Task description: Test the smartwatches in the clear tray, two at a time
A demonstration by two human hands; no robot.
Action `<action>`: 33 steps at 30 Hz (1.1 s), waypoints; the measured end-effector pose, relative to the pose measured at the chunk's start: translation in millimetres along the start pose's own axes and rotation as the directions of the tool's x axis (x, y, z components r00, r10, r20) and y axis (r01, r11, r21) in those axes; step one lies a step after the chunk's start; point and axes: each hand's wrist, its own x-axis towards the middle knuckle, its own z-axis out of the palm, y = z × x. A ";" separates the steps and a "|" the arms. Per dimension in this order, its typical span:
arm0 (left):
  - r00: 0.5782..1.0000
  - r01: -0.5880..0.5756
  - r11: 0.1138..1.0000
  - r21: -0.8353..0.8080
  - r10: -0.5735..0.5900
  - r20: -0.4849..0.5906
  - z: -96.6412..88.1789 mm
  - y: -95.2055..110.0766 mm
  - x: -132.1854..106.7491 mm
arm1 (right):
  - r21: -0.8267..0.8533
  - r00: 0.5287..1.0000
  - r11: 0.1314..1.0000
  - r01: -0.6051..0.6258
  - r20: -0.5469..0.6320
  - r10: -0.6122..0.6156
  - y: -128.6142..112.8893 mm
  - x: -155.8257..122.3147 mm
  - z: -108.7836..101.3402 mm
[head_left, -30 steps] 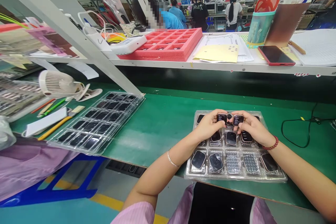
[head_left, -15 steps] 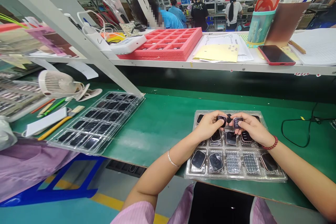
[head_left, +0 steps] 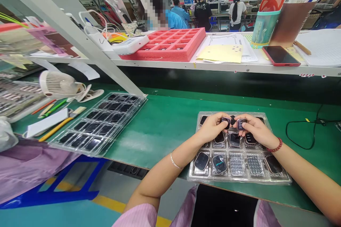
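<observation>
My left hand (head_left: 213, 126) is closed on a smartwatch (head_left: 226, 122), thumb on its front. Close beside it, my right hand (head_left: 253, 127) grips another smartwatch (head_left: 241, 124) with a lit screen showing text. Both are held over a clear plastic tray (head_left: 234, 178) whose compartments hold several strapless watches. In the front row, one watch (head_left: 219, 164) shows bluish text, while the watch (head_left: 201, 161) to its left is dark. Two front compartments hold no watch. My hands cover part of the back row.
A second clear tray (head_left: 106, 149) with dark watch screens lies to the left, near a small white fan (head_left: 60, 84) and a yellow-handled brush (head_left: 57, 129). A black cable (head_left: 301, 145) lies right. The shelf above bears a red foam tray (head_left: 165, 55) and a phone (head_left: 281, 56).
Bluish text has come up on the front-row watch that was dark. My hands and the two held watches have hardly moved. A person behind the shelf has shifted their head.
</observation>
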 end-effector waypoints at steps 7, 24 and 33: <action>1.000 -0.022 0.999 0.025 0.022 -0.016 -1.1 -2.3 0.3 | 0.010 1.000 1.000 0.025 -0.018 -0.025 1.3 1.3 -0.1; 0.996 -0.086 0.996 -0.011 0.086 -0.012 -2.6 -3.9 -0.2 | -0.033 0.996 0.996 0.083 0.013 -0.083 4.7 0.4 -1.3; 0.998 -0.058 0.998 0.015 0.058 -0.025 -2.5 -1.8 -0.2 | -0.053 0.995 0.994 0.094 0.028 -0.093 6.8 -0.5 -0.3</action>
